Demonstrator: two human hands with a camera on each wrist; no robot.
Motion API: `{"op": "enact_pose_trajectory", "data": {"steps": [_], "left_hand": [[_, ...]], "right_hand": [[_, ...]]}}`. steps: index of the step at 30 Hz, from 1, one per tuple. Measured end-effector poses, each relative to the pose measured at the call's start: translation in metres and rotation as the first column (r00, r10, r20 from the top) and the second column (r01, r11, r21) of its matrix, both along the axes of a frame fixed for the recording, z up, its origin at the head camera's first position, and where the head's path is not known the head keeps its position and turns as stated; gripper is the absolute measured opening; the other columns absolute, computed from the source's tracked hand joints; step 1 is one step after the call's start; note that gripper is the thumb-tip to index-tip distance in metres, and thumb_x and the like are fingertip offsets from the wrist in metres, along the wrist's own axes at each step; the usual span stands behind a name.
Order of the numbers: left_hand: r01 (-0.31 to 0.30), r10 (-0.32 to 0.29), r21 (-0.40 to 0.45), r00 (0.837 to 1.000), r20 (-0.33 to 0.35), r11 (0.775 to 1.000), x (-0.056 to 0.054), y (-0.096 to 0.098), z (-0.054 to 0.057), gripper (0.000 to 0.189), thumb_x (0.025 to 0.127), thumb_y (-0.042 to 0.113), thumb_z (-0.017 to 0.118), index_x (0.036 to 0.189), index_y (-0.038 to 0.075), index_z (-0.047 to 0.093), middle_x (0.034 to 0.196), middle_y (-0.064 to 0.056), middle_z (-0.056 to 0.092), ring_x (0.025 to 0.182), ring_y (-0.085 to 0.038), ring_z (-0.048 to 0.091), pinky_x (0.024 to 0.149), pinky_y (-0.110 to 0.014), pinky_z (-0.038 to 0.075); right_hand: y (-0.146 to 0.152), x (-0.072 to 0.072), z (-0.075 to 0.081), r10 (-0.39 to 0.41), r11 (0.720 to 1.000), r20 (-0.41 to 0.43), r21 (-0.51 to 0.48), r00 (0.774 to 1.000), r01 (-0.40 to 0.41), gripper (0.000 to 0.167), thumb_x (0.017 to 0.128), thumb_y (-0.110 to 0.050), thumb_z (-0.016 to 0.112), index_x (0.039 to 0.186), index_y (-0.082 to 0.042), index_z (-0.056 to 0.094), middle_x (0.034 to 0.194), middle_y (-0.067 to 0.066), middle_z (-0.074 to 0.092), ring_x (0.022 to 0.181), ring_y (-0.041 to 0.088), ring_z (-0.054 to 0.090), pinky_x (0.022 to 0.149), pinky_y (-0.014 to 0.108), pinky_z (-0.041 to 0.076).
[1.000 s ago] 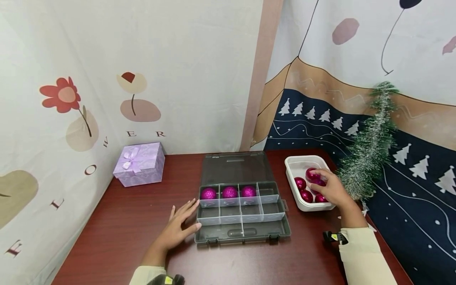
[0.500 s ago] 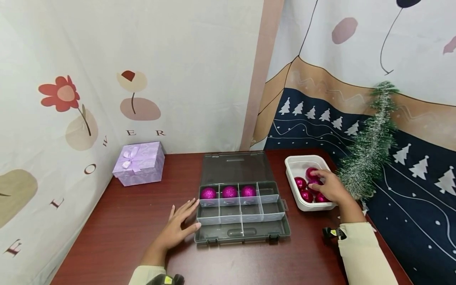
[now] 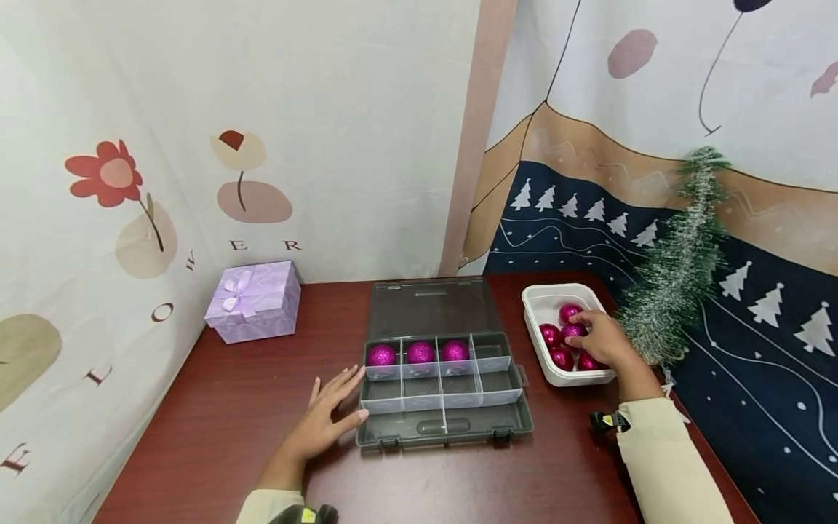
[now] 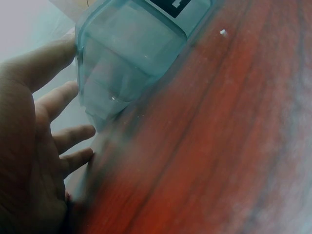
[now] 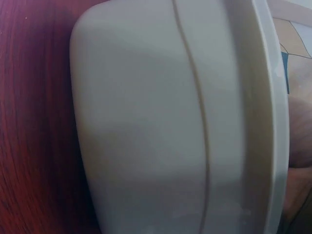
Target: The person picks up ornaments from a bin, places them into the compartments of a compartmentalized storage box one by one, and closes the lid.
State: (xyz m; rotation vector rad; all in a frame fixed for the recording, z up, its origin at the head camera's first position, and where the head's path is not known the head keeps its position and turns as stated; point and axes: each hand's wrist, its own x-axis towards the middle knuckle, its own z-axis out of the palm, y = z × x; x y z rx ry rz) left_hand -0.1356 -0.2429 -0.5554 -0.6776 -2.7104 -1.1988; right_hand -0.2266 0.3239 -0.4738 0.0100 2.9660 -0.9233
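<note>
In the head view, my right hand (image 3: 605, 340) reaches into a white tub (image 3: 533, 302), thumb and fingers pinching a glittery magenta bauble (image 3: 573, 332). Several shiny magenta baubles (image 3: 561, 357) lie around it. The right wrist view mostly shows the outer wall of the tub (image 5: 146, 107), which hides the fingertips. With fingers spread, my left hand (image 3: 324, 422) touches the left edge of a dark translucent divided box (image 3: 419, 422); in the left wrist view the left hand (image 4: 41, 126) rests against the box (image 4: 131, 48). Three glittery magenta baubles (image 3: 420, 352) sit in the box's back-row compartments, one each.
The box's lid (image 3: 428, 309) lies folded back behind it. A lilac gift box (image 3: 254, 302) stands at the back left. A small tinsel tree (image 3: 681, 269) rises behind the tub on the right. Printed cloth (image 3: 366, 145) hangs behind the brown table (image 3: 262, 378).
My right hand has shifted slightly within the tub, and the glittery bauble at its fingertips now shows more clearly. My left hand stays at the box edge.
</note>
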Motion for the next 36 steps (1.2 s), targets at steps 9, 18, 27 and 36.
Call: {"op": "enact_pose_trajectory", "data": {"steps": [9,18,27,36], "left_hand": [[0.000,0.000,0.003,1.000,0.010,1.000,0.002,0.001,0.000,0.073,0.097,0.030,0.077,0.163,0.010,0.052,0.168,-0.026,0.048,0.155,-0.060,0.039,0.118,-0.092,0.001],[0.004,-0.004,0.003,1.000,0.007,1.000,0.000,0.002,0.001,0.074,0.097,0.030,0.077,0.164,0.010,0.051,0.169,-0.024,0.048,0.156,-0.060,0.039,0.118,-0.092,0.000],[0.004,-0.004,-0.005,1.000,0.002,1.000,-0.001,0.001,-0.001,0.074,0.097,0.031,0.077,0.164,0.011,0.051,0.169,-0.024,0.048,0.156,-0.060,0.040,0.118,-0.092,0.001],[0.003,-0.003,0.001,1.000,0.001,1.000,-0.001,0.000,-0.001,0.073,0.097,0.030,0.077,0.163,0.010,0.051,0.169,-0.025,0.048,0.155,-0.059,0.040,0.118,-0.092,0.001]], "right_hand": [[-0.002,-0.003,-0.006,0.010,0.999,-0.056,0.045,0.998,-0.007,0.043,0.089,-0.008,0.087,0.125,0.007,0.070,0.134,0.042,0.064,0.123,0.058,0.061,0.107,0.069,0.051],[-0.003,0.006,0.000,0.023,1.000,-0.134,0.015,0.991,-0.021,0.036,0.093,0.000,0.077,0.127,0.009,0.070,0.129,0.040,0.062,0.117,0.056,0.064,0.103,0.068,0.053],[0.000,0.017,0.011,0.029,0.992,-0.144,-0.117,0.989,-0.046,0.036,0.102,0.001,0.069,0.137,0.009,0.066,0.139,0.041,0.055,0.128,0.062,0.060,0.110,0.072,0.052],[0.000,0.016,0.007,-0.046,0.965,-0.137,-0.262,0.989,0.009,0.056,0.098,-0.007,0.080,0.149,0.005,0.058,0.148,0.037,0.058,0.132,0.055,0.061,0.098,0.034,0.059]]}}
